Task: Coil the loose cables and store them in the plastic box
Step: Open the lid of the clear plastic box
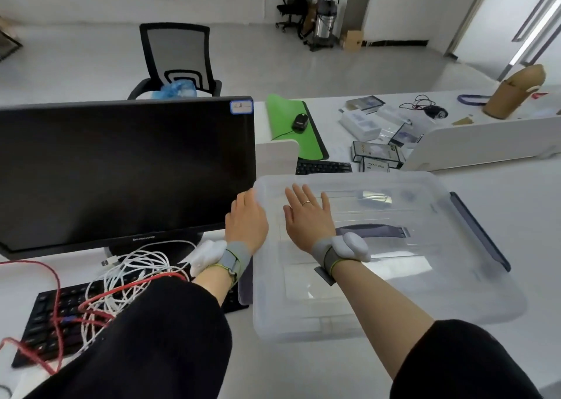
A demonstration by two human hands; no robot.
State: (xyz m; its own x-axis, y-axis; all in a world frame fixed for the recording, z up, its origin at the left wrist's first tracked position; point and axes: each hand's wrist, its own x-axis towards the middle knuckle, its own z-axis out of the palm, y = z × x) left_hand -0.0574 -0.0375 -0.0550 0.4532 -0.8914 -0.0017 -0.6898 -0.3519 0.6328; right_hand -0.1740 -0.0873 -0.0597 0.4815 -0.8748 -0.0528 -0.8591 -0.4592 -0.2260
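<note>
A clear plastic box [455, 301] with its lid on sits on the white desk in front of me, grey latches on its sides. My right hand [308, 216] lies flat on the lid near its far left corner, fingers straight. My left hand [246, 219] curls over the box's far left edge. Tangled white cables [136, 265] and red cables [54, 289] lie loose on the black keyboard [45, 322] at the left, partly hidden by my left sleeve.
A black monitor [121, 167] stands close to the box's left. Behind the box are a second keyboard [323, 167], a green mouse pad with a mouse [300, 122], small boxed items [376, 152] and a white divider [485, 140]. An office chair [179, 61] stands beyond the desk.
</note>
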